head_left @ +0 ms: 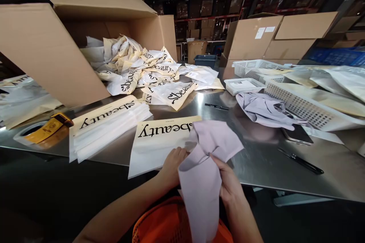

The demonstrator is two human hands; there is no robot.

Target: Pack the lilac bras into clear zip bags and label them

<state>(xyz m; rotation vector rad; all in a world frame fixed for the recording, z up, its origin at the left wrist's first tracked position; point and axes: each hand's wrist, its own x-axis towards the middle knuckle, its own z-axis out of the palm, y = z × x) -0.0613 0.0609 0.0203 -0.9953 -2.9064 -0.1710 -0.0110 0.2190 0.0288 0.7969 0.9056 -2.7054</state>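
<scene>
A pale lilac garment [203,167] hangs between both my hands at the near edge of the steel table [256,155]. My left hand [171,165] is closed on its left side, and also rests on a cream "beauty" bag [159,140] lying flat. My right hand [228,182] grips the garment's right side. Part of the cloth drapes down over an orange basket [162,224] below me.
A stack of cream bags [105,127] lies left. A big open carton [57,45] spills filled bags [148,72]. Another lilac garment [262,110], white baskets [245,83], a phone [298,134], two pens [300,161] and a tape roll [42,131] are around.
</scene>
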